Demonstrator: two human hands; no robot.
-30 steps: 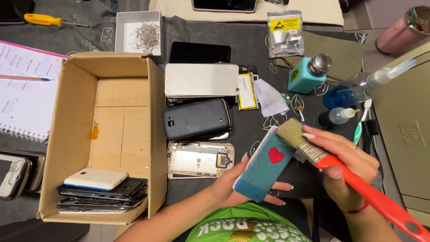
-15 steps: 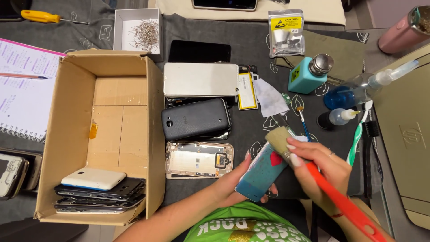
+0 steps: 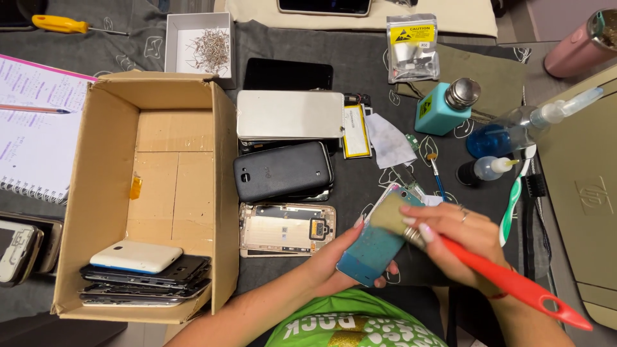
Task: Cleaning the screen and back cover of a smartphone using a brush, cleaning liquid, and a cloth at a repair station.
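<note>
Lower now than a second ago, the brush head lies flat on the teal phone cover, hiding its red heart.

Cupped from below by the left hand (image 3: 334,260), the teal phone cover (image 3: 376,247) is tilted above the dark cloth worktop (image 3: 379,58), near the person's body; its fingers wrap around its long edges. It looks like a thin, glossy, rigid plastic shell, light and likely slippery, so the edges seem the best place to hold it. The right hand (image 3: 459,241) is clenched around the brush (image 3: 450,247) near its metal ferrule, soft tan bristles pressed to the cover, smooth red plastic handle trailing to the right. Beside them lie a bare gold phone frame (image 3: 286,229), a matte black phone back (image 3: 283,171) and a cardboard box (image 3: 164,186) of stacked phones.
</note>
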